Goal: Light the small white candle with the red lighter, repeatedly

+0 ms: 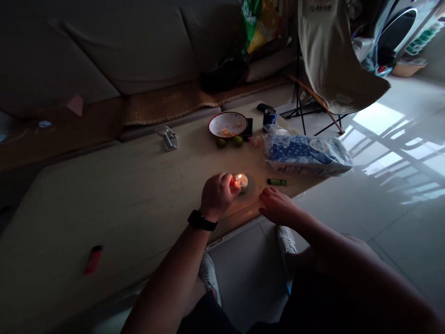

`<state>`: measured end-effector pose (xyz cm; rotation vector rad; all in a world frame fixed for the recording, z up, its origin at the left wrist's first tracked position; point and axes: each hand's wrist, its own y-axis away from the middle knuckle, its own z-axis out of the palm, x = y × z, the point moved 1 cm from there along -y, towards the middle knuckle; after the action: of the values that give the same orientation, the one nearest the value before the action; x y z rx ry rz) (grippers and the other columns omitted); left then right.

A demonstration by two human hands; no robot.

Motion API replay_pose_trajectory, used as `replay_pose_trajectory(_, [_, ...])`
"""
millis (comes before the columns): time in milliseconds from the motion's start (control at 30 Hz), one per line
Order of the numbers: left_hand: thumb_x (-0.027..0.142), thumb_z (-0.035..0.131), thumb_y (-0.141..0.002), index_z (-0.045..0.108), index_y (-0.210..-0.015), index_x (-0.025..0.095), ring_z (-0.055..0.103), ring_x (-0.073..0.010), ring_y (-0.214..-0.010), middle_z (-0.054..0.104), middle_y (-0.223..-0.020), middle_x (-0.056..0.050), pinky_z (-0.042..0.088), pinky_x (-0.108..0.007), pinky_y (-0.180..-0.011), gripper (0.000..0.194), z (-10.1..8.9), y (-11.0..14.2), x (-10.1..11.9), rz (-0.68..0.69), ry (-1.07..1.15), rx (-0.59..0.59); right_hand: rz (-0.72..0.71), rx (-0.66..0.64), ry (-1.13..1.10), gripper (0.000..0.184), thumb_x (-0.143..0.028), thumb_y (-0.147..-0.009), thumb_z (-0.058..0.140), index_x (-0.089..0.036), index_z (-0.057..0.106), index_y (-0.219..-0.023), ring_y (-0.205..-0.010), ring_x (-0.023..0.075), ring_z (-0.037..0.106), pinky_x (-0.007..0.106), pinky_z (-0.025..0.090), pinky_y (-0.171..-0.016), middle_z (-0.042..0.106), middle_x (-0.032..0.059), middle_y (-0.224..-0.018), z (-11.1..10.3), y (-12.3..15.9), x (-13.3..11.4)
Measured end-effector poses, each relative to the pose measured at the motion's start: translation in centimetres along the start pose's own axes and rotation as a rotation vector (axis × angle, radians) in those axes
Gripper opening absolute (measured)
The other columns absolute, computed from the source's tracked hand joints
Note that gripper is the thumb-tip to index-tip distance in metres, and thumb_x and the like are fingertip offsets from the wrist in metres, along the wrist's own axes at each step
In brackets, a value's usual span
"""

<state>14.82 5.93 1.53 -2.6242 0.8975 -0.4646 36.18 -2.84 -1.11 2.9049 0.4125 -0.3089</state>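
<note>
My left hand (pixel 218 195), with a black band on its wrist, is closed around a small red lighter (pixel 232 181). A flame glows at its tip, right by a white tealight candle (pixel 242 183) on the table. Whether the wick itself burns I cannot tell. To the right, my right hand (pixel 278 204) rests at the table's near edge with its fingers curled in. What they hold, if anything, is hidden. Just beyond it lies a green lighter-like object (pixel 277 182). A thin stick (pixel 259 183) lies between the candle and that object.
On the table (pixel 139 185) stand a bowl (pixel 227 124), green fruits (pixel 238 141), a blue can (pixel 269 118) and a blue-white tissue pack (pixel 308 153). A clear holder (pixel 169 139) and a red lighter-like object (pixel 93 259) lie leftward. A sofa (pixel 132 51) and folding chair (pixel 333 60) are behind.
</note>
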Motion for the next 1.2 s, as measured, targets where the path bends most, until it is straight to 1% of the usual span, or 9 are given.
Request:
replay_pose_trajectory(133, [0.039, 0.054, -0.095, 0.055, -0.081, 0.021, 0.058, -0.0242, -0.079, 0.063, -0.081, -0.008, 0.040, -0.037, -0.070, 0.023, 0.0, 0.0, 0.0, 0.005, -0.024, -0.011, -0.005, 0.008, 0.020, 0.023, -0.034, -0.091, 0.065, -0.016, 0.066, -0.105, -0.116, 0.0294, 0.054, 0.037, 0.045, -0.097, 0.063, 0.0151, -0.115, 0.0, 0.0, 0.0])
replay_pose_trajectory(333, [0.034, 0.060, -0.090, 0.055, -0.080, 0.022, 0.057, -0.0239, -0.077, 0.063, -0.081, -0.008, 0.041, -0.037, -0.070, 0.017, 0.1, 0.0, 0.0, -0.006, 0.010, -0.032, -0.009, 0.011, 0.034, 0.025, -0.037, -0.092, 0.065, -0.016, 0.065, -0.106, -0.115, 0.0295, 0.054, 0.037, 0.045, -0.096, 0.063, 0.0159, -0.117, 0.2, 0.0, 0.1])
replay_pose_trajectory(400, [0.034, 0.057, -0.091, 0.054, -0.082, 0.022, 0.057, -0.0233, -0.078, 0.062, -0.082, -0.008, 0.042, -0.037, -0.070, 0.016, 0.0, 0.1, -0.2, -0.038, 0.066, 0.010, -0.015, 0.013, 0.038, 0.024, -0.036, -0.092, 0.064, -0.016, 0.066, -0.105, -0.114, 0.0294, 0.055, 0.037, 0.046, -0.096, 0.063, 0.0157, -0.116, 0.2, 0.0, 0.1])
replay_pose_trajectory(467, [0.037, 0.051, -0.096, 0.053, -0.085, 0.021, 0.058, -0.0222, -0.080, 0.062, -0.083, -0.007, 0.044, -0.036, -0.073, 0.019, -0.4, 0.3, -0.6, -0.104, 0.157, 0.078, -0.017, 0.018, 0.035, 0.023, -0.035, -0.092, 0.065, -0.016, 0.065, -0.105, -0.114, 0.0293, 0.055, 0.037, 0.045, -0.097, 0.063, 0.0154, -0.115, 0.2, 0.0, 0.1])
replay_pose_trajectory(567, [0.039, 0.040, -0.102, 0.051, -0.090, 0.022, 0.057, -0.0199, -0.080, 0.061, -0.085, -0.006, 0.045, -0.034, -0.073, 0.024, -1.0, 0.8, -1.7, -0.209, 0.322, 0.155, -0.017, 0.026, 0.029, 0.022, -0.034, -0.091, 0.065, -0.016, 0.065, -0.105, -0.115, 0.0292, 0.054, 0.038, 0.044, -0.099, 0.063, 0.0152, -0.115, 0.2, 0.1, 0.1])
replay_pose_trajectory(667, [0.038, 0.036, -0.104, 0.051, -0.092, 0.022, 0.054, -0.0177, -0.074, 0.059, -0.082, -0.004, 0.044, -0.033, -0.070, 0.025, -1.6, 1.7, -3.1, -0.271, 0.441, 0.199, -0.021, 0.023, 0.029, 0.025, -0.035, -0.092, 0.064, -0.015, 0.065, -0.106, -0.115, 0.0293, 0.054, 0.038, 0.044, -0.099, 0.063, 0.0155, -0.116, 0.2, 0.1, 0.1])
replay_pose_trajectory(800, [0.040, 0.037, -0.105, 0.050, -0.088, 0.023, 0.052, -0.0167, -0.070, 0.057, -0.077, -0.003, 0.043, -0.032, -0.068, 0.028, -2.0, 2.9, -4.8, -0.325, 0.441, 0.221, -0.027, 0.029, 0.039, 0.025, -0.036, -0.092, 0.064, -0.015, 0.066, -0.107, -0.114, 0.0296, 0.055, 0.038, 0.044, -0.099, 0.063, 0.0156, -0.116, 0.2, 0.2, 0.1])
replay_pose_trajectory(933, [0.043, 0.038, -0.105, 0.049, -0.086, 0.023, 0.052, -0.0164, -0.069, 0.056, -0.075, -0.002, 0.042, -0.032, -0.066, 0.030, -2.1, 3.8, -6.1, -0.344, 0.410, 0.214, -0.024, 0.031, 0.041, 0.025, -0.036, -0.092, 0.065, -0.015, 0.066, -0.106, -0.113, 0.0294, 0.055, 0.038, 0.045, -0.098, 0.063, 0.0154, -0.115, 0.4, 0.0, 0.1])
replay_pose_trajectory(1200, [0.041, 0.040, -0.105, 0.045, -0.083, 0.023, 0.047, -0.0143, -0.064, 0.051, -0.071, 0.001, 0.038, -0.030, -0.063, 0.029, -2.5, 4.4, -6.4, -0.324, 0.415, 0.198, -0.020, 0.033, 0.052, 0.026, -0.036, -0.091, 0.066, -0.014, 0.066, -0.105, -0.112, 0.0296, 0.055, 0.037, 0.045, -0.096, 0.063, 0.0156, -0.114, 0.4, 0.0, 0.1])
